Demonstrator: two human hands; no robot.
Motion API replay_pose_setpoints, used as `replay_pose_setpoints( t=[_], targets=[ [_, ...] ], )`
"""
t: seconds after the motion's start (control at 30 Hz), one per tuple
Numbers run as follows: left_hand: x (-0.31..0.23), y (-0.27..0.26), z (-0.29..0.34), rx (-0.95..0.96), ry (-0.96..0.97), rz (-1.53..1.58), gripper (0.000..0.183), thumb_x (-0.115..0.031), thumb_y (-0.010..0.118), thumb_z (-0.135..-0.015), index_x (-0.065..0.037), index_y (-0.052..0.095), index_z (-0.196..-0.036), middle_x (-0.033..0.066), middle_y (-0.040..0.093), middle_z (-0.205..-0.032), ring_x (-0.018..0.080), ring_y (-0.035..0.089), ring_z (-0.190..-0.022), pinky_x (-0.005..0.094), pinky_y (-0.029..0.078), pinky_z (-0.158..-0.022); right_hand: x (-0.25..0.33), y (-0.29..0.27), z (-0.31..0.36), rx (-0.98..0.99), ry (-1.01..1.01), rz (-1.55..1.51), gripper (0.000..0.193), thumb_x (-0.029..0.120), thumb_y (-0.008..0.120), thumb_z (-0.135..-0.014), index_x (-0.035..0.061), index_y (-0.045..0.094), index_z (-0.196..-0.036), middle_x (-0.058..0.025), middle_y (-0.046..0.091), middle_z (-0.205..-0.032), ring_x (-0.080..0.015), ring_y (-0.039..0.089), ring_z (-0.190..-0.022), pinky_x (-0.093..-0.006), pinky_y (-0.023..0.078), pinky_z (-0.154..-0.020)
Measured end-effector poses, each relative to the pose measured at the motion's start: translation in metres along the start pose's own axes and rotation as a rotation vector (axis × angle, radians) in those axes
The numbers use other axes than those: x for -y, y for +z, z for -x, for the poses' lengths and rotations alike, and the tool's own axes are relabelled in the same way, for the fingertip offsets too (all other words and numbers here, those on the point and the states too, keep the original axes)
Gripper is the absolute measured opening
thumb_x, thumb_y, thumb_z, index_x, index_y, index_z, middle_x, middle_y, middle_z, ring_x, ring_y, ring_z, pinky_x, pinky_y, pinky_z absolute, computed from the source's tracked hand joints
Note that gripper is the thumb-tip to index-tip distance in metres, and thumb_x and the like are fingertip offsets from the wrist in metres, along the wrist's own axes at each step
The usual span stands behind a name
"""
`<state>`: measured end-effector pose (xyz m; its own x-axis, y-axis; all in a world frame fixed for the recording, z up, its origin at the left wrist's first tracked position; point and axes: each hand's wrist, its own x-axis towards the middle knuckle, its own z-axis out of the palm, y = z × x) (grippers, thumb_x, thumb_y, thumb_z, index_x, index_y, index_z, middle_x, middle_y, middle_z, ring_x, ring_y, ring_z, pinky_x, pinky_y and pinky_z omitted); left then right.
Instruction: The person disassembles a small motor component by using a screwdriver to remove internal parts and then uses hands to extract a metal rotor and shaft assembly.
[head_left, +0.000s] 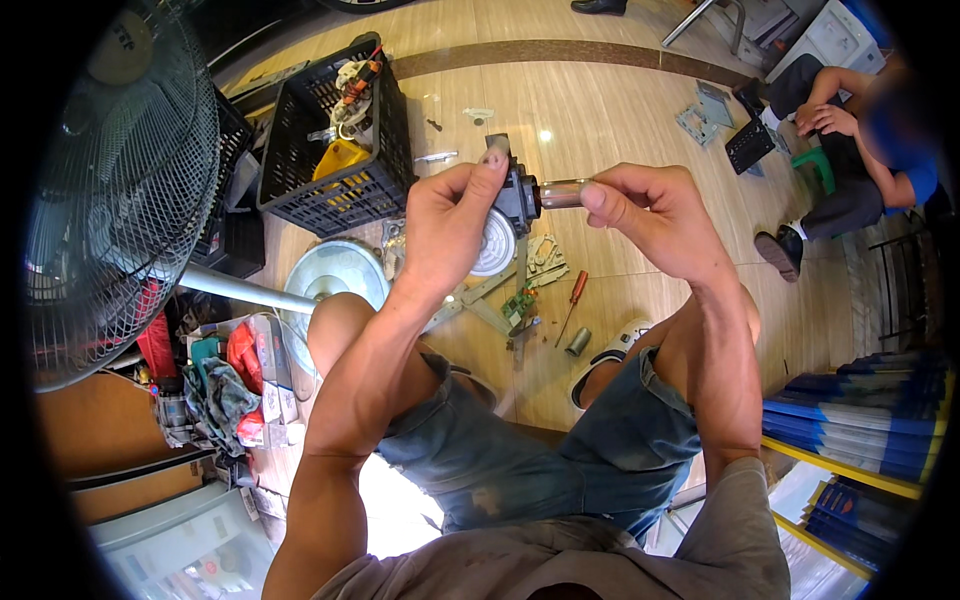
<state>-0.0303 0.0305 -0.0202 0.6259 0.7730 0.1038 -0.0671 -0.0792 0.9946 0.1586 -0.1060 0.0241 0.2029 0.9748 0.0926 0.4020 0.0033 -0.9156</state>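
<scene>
Clock centred on the black part, twelve straight ahead of the wearer. Far out at nine stands a tall caged fan point(130, 200). Nearer, between nine and ten, a black slatted crate point(395, 150) sits on the floor with a yellow object point(340, 160) and loose bits inside. At eight, a round pale base point(345, 270).

Left hand point(445, 225), between eight and nine, is closed about the near side of the black part point(522, 200), thumb laid up along it. The part is held up off the floor, ahead of the knees. Below it, towards seven, a pale round disc point(493, 245); at six, a small green circuit board point(520, 305) among scraps.

From the part's collar a bright metal tube point(562, 194) points to three, its long axis lying nearly straight across between the hands, nine to three. Left hand is nearer the collar end, right nearer the free end. Cannot tell whether the tube sits inside the collar or only meets it. Lower, at five, a red-handled screwdriver point(577, 288) and, beyond it, a short metal cylinder point(578, 342).

Right hand point(650, 215), at three, pinches the tube's outer end between thumb and index finger, other fingers curled in. Well apart, just short of three, a seated person point(910, 195) rests hands together.
</scene>
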Motion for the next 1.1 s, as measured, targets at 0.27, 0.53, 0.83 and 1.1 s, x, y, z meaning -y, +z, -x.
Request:
replay_pose_setpoints(
  t=[0.27,0.53,0.83,1.1],
  targets=[
    [-0.003,0.002,-0.001,-0.008,-0.007,0.014,0.043,-0.035,0.054,-0.102,0.001,0.07,-0.085,0.0043,0.066,-0.069,0.0068,0.057,-0.056,0.022,0.045,-0.052,-0.001,0.008,0.0,-0.086,-0.068,-0.142,0.037,0.033,0.071,-0.092,-0.0023,0.071,-0.102,-0.0036,0.067,-0.076,-0.0084,0.06,-0.073,-0.0243,0.049,-0.066],
    [0.003,-0.001,-0.002,-0.011,0.021,-0.01,0.04,-0.033,0.055,-0.102,0.001,0.07,-0.087,0.0048,0.067,-0.071,0.0075,0.059,-0.056,0.0221,0.045,-0.051,-0.002,0.0,0.0,0.001,0.043,-0.097,0.035,0.02,0.076,-0.087,0.0016,0.067,-0.115,-0.0034,0.068,-0.084,-0.0082,0.06,-0.076,-0.025,0.049,-0.069],
    [0.001,-0.001,-0.002,-0.003,-0.005,-0.048,0.039,-0.032,0.055,-0.102,0.001,0.07,-0.088,0.0051,0.067,-0.071,0.0077,0.059,-0.057,0.0225,0.046,-0.051,-0.006,0.0,0.001,-0.008,0.008,-0.11,0.037,0.022,0.076,-0.087,0.0013,0.067,-0.116,-0.0035,0.068,-0.085,-0.0084,0.061,-0.077,-0.0256,0.05,-0.07],
    [0.0,0.0,-0.002,0.009,-0.011,-0.016,0.04,-0.033,0.054,-0.102,0.001,0.07,-0.088,0.0051,0.067,-0.071,0.0076,0.059,-0.058,0.0224,0.046,-0.052,-0.001,-0.002,0.002,0.02,-0.042,-0.084,0.035,0.019,0.073,-0.09,-0.001,0.064,-0.118,-0.0027,0.068,-0.093,-0.0079,0.061,-0.084,-0.0229,0.05,-0.075]
  ],
)
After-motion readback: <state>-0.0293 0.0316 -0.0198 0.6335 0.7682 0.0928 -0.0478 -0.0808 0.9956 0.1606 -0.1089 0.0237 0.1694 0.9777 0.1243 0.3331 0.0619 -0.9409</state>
